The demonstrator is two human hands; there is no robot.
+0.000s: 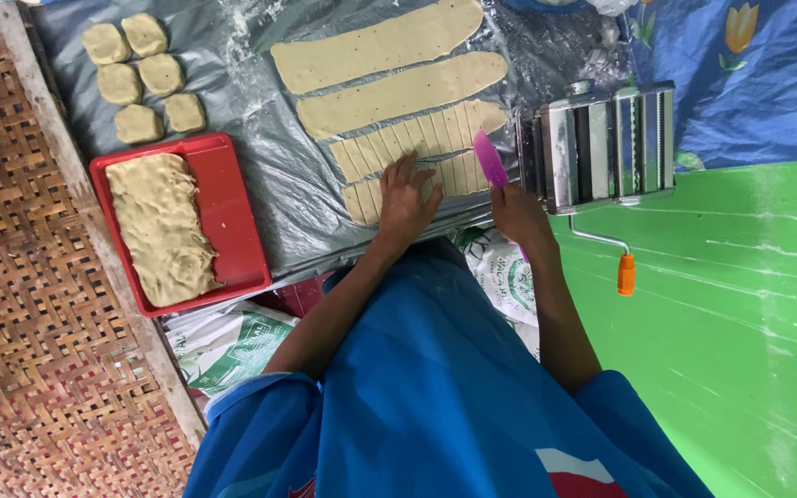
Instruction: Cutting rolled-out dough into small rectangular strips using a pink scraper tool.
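My left hand [406, 198] rests flat, fingers spread, on the nearest strip of rolled dough [449, 173], which is scored into several narrow pieces. My right hand [518, 214] grips a pink plastic knife [489, 159], its blade pointing up over the right end of that strip. A second cut strip [417, 138] lies just beyond, and two long uncut dough sheets [375, 46] lie farther back, all on a grey plastic sheet [279, 166].
A metal hand-crank pasta roller [601, 143] with an orange handle [626, 274] stands right of my right hand. A red tray [237, 212] of rough dough sits at left, several small dough lumps [140, 74] behind it. Woven mat far left, green floor right.
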